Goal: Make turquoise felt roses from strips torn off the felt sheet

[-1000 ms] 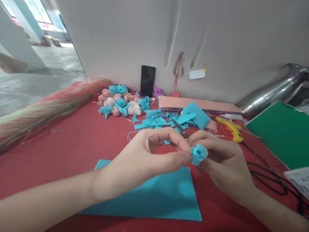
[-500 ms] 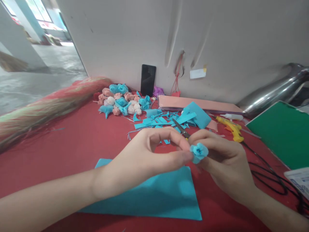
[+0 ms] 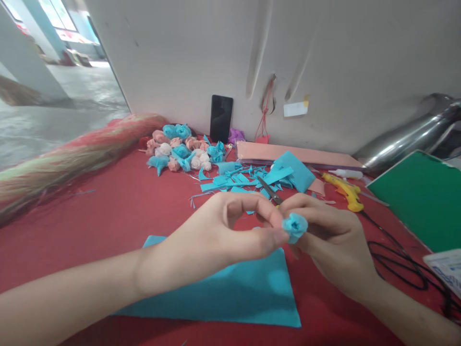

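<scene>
Between my two hands is a small blue crepe paper flower (image 3: 295, 228), its rolled centre facing me. My left hand (image 3: 230, 230) pinches its left edge between thumb and forefinger. My right hand (image 3: 333, 242) grips it from the right and below; the fingers hide its base. Beneath my left arm lies a blue paper sheet (image 3: 230, 298) on the red tabletop (image 3: 118, 206). Just beyond my fingers, scissors (image 3: 270, 190) rest among blue paper scraps (image 3: 230, 182), their handles mostly hidden by my hands.
Several finished paper flowers (image 3: 182, 151) lie in a pile at the back left. A phone (image 3: 221, 118) leans on the wall. On the right are a yellow glue gun (image 3: 345, 191) with its black cable (image 3: 392, 250) and a green board (image 3: 418, 202). A fibre bundle (image 3: 72, 158) lines the left.
The paper flower has shifted slightly left and turned a little in my fingers. Both hands keep hold of it, and the things on the table stay where they were.
</scene>
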Available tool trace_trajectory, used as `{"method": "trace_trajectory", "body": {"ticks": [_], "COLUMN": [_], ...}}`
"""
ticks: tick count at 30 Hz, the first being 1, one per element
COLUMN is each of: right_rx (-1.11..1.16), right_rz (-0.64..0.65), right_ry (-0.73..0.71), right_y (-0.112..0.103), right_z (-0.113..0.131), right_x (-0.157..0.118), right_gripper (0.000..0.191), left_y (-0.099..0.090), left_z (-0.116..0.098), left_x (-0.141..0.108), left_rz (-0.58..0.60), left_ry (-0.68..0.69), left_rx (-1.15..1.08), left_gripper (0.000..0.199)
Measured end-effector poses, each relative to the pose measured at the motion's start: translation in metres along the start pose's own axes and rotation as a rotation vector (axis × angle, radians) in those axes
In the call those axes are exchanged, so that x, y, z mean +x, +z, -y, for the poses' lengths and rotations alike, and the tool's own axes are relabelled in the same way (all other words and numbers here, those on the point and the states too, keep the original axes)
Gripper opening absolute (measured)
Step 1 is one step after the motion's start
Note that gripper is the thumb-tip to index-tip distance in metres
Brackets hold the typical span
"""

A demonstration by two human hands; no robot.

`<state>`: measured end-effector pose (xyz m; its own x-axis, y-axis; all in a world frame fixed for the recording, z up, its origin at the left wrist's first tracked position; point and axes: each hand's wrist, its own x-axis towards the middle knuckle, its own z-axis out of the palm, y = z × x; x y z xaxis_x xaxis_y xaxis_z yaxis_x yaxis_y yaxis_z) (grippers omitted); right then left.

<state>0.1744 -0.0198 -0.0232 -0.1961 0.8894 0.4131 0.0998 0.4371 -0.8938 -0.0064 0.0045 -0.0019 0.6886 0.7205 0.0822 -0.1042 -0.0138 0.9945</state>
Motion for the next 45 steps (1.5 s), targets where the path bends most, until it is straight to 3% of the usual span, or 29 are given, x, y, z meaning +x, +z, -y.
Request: {"method": "trace_trajectory", "body": {"ticks": [9, 18, 27, 32, 36, 40, 45], "right_rx": [-0.013, -0.05, 0.012, 0.005, -0.05, -0.062, -0.055], "right_rz": [0.011, -0.007, -0.015, -0.041, -0.089, -0.116, -0.129], "right_ry": [0.002, -0.043, 0.051, -0.024, -0.059, -0.094, -0.135], "right_y": [-0.002, -0.003, -0.003, -0.005, -0.004, -0.004, -0.006], "right_z": [-0.002, -0.002, -0.004, -0.007, -0.008, -0.011, -0.013], "right_x": [-0.001, -0.001, -0.001, 0.002, 0.003, 0.001, 0.0], "right_gripper": [0.013, 0.017, 0.017, 0.009, 0.02, 0.006, 0.005], "left_y": [-0.001, -0.001, 0.002, 0.002, 0.003, 0.005, 0.006], "left_z": [0.0, 0.001, 0.004, 0.007, 0.006, 0.006, 0.01], "left_x": [0.001, -0.002, 0.004, 0.004, 0.003, 0.003, 0.0], "left_rz": [-0.009, -0.023, -0.043, -0.068, -0.067, -0.074, -0.103], "left_ry": [-0.029, -0.05, -0.054, -0.032, 0.006, -0.002, -0.026], "left_rx": [-0.148, -0.106, -0.16, -0.086, -0.127, -0.163, -0.189], "left_gripper": [0.013, 0.012, 0.013, 0.024, 0.025, 0.026, 0.022]}}
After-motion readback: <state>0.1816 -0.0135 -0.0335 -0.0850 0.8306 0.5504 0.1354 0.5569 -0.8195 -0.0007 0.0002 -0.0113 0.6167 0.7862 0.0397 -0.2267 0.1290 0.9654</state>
